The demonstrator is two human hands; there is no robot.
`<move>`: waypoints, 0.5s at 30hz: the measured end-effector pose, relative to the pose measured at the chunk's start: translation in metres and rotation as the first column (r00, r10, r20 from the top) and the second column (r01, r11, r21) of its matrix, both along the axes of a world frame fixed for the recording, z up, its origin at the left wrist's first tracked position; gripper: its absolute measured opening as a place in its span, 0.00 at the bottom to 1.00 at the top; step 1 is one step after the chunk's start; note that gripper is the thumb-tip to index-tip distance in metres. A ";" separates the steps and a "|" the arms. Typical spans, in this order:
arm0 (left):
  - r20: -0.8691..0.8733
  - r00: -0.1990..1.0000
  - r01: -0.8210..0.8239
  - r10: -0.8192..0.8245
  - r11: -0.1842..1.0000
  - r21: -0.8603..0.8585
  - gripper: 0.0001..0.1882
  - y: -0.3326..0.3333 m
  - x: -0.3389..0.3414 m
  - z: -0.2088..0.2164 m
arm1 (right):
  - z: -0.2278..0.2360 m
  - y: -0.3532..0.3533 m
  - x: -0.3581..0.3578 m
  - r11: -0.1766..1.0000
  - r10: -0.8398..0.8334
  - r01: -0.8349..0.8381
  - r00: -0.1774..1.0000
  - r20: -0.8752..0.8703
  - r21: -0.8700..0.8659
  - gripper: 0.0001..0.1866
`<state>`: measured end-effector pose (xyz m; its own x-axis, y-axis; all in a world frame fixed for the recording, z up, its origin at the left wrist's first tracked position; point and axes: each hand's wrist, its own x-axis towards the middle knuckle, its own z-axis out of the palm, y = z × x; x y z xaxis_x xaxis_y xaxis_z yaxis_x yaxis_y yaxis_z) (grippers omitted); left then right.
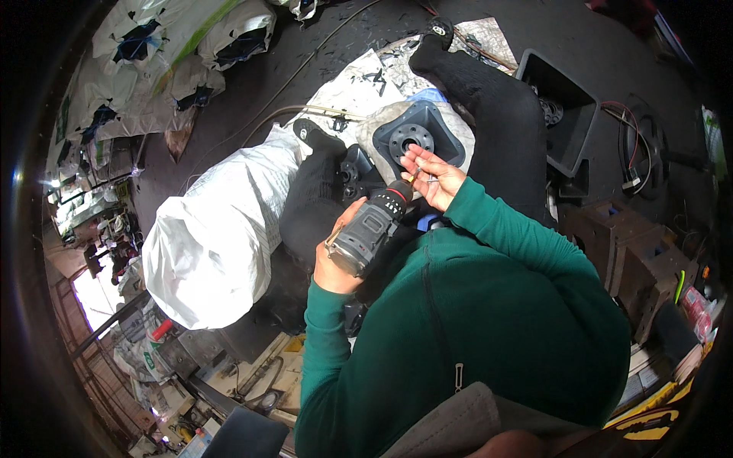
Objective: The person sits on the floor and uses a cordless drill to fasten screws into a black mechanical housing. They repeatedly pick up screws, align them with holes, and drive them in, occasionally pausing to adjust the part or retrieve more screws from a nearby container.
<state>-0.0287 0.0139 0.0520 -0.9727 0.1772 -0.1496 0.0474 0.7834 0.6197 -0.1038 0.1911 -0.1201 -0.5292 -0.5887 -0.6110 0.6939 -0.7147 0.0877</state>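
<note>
My left hand (337,263) is wrapped round a grey and black cordless drill (365,235). The drill's chuck, ringed in red, points up and to the right. Just off its tip, my right hand (437,177) has its fingers curled together, with a small shiny metal piece (432,180) showing between them; its exact kind is too small to tell. Beyond those fingers lies a dark grey square plastic housing (450,145) with a round holed flange (407,136) in its middle. The housing rests on a pale cloth (372,126) between my legs.
A tall white sack (214,244) stands at my left. Beside my right leg is a dark grey bin (576,99) with round parts inside. Brown metal blocks (626,252) sit at the right. More filled sacks (183,53) lie far left, and a hose (284,112) crosses the floor.
</note>
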 end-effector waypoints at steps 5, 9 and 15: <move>0.136 0.988 -0.065 0.071 0.997 -0.048 0.26 0.010 0.013 0.004 | -0.005 -0.002 -0.001 0.997 0.076 -0.078 0.995 -0.060 -0.018 0.16; 0.112 0.991 -0.074 0.073 0.997 0.005 0.31 0.006 0.008 0.001 | -0.013 0.001 0.006 0.989 0.111 -0.095 0.984 -0.141 0.115 0.18; 0.035 0.994 -0.107 0.105 0.992 0.059 0.30 -0.018 -0.013 -0.015 | -0.052 0.027 0.011 0.833 0.150 -0.060 0.981 -0.121 0.550 0.18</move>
<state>-0.0420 -0.0039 0.0368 -0.9815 0.0827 -0.1728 -0.0545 0.7440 0.6659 -0.0924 0.2184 -0.1724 -0.5964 -0.2447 -0.7644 0.7395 -0.5378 -0.4048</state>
